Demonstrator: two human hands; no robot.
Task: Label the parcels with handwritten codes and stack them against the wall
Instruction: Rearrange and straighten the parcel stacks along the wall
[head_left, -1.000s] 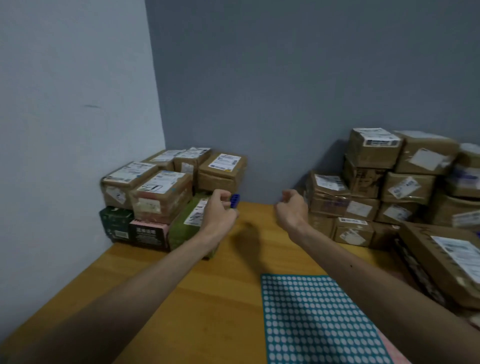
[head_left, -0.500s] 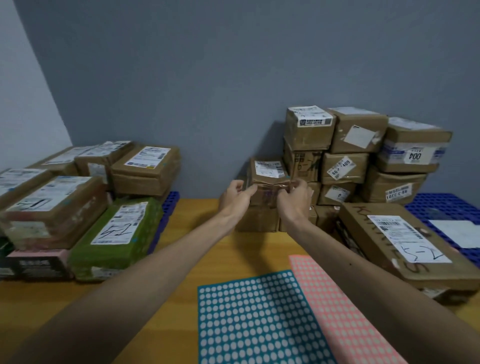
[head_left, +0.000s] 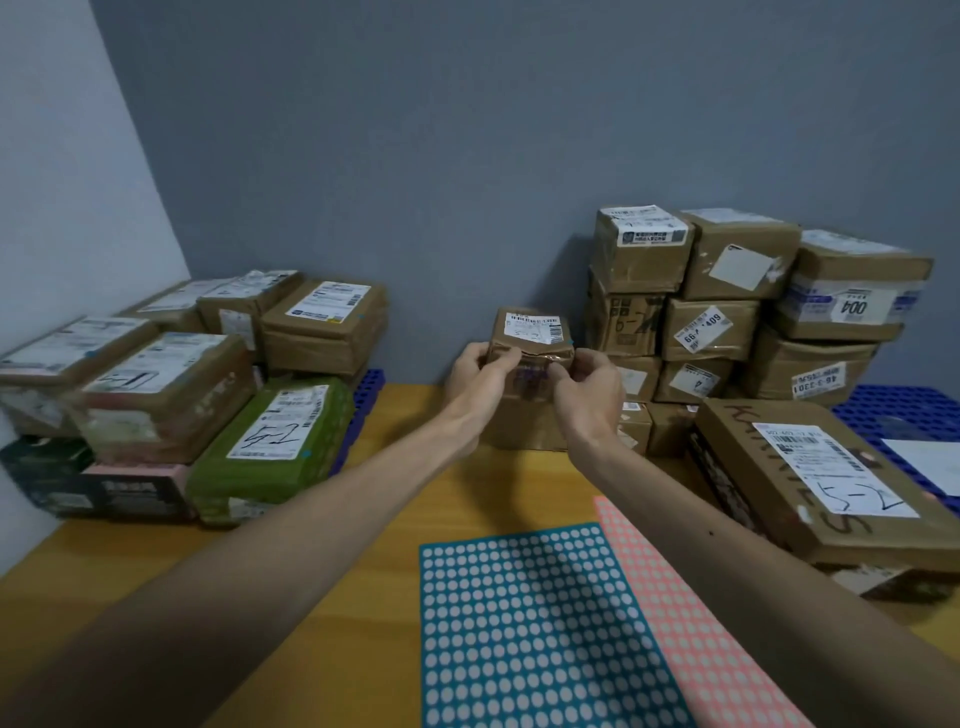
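Past the dotted sheets (head_left: 535, 623) on the tabletop (head_left: 311, 545), our left hand (head_left: 475, 382) and right hand (head_left: 587, 392) each clamp one end of a small parcel (head_left: 532, 332). It sits over a lower box (head_left: 519, 423), left of the stack (head_left: 701, 322) at the wall (head_left: 467, 182). Its label faces up and its long axis runs left-right. Our fingertip grip on crumpled tape may slip, dropping it.

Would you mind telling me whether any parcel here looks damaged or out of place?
The small brown taped cardboard parcel gripped by the left hand and right hand looks crushed along its front top edge; the tape there is wrinkled.
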